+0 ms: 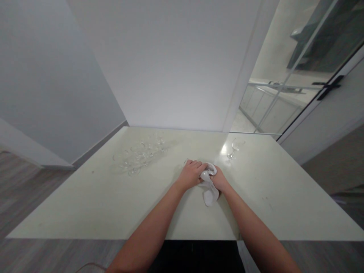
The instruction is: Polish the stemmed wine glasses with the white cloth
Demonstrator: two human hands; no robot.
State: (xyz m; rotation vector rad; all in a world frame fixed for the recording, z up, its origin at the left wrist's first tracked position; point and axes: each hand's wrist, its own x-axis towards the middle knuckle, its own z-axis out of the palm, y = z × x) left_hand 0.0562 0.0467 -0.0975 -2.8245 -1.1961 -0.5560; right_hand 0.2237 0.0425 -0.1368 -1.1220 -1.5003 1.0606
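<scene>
Over the middle of the table, my left hand [191, 173] is closed around a clear wine glass [208, 172], whose bowl is mostly hidden by my fingers. A thin glassy edge shows just beyond my knuckles. My right hand [220, 179] grips a white cloth [210, 195] and presses it against the glass from the right. The cloth's loose end hangs down between my wrists. Both hands meet closely, so their exact hold on the glass is partly covered.
Several clear stemmed glasses [139, 153] are grouped at the back left of the pale table [99, 204]. A single wine glass [234, 148] stands at the back right. Behind the table are a white wall [170, 76] and a glass-paned door [273, 102].
</scene>
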